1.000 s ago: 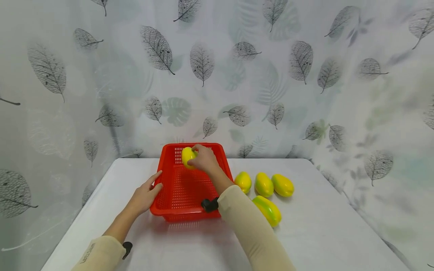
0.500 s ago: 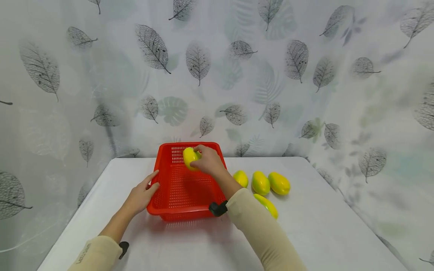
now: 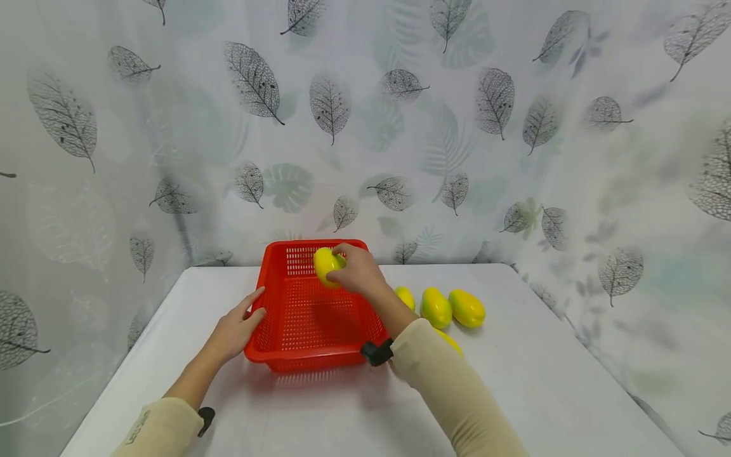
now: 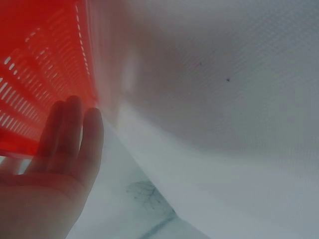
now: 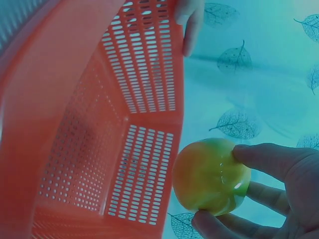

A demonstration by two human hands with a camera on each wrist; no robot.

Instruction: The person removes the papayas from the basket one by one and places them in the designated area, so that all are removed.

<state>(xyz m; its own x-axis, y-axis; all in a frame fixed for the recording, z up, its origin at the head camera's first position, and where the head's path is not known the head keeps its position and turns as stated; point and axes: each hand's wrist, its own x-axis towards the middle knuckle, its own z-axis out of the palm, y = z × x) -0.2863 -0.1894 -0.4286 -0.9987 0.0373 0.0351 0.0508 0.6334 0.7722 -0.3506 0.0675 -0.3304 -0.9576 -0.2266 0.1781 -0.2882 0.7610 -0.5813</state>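
My right hand (image 3: pixel 361 274) holds a yellow mango (image 3: pixel 327 266) with a greenish tint, thumb and fingers around it. The mango is up over the far part of a red plastic basket (image 3: pixel 294 357), apart from the basket floor. From the right wrist, the mango (image 5: pixel 209 177) shows pinched between thumb and fingertips beside the basket's slotted wall (image 5: pixel 144 172). My left hand (image 3: pixel 233 331) rests against the basket's left side. In the left wrist view its fingers (image 4: pixel 70 129) lie nearly straight along the outer wall.
Right of the basket, several more yellow mangoes lie on the white table, among them one mango (image 3: pixel 436 308) and another (image 3: pixel 467 308) beside it. My right forearm partly covers two others. A leaf-patterned curtain (image 3: pixel 365 127) hangs behind the table.
My right hand has drifted slightly right over the basket, still holding the mango. Its forearm now covers more of the nearest mango on the table. The left hand stays at the basket's side.
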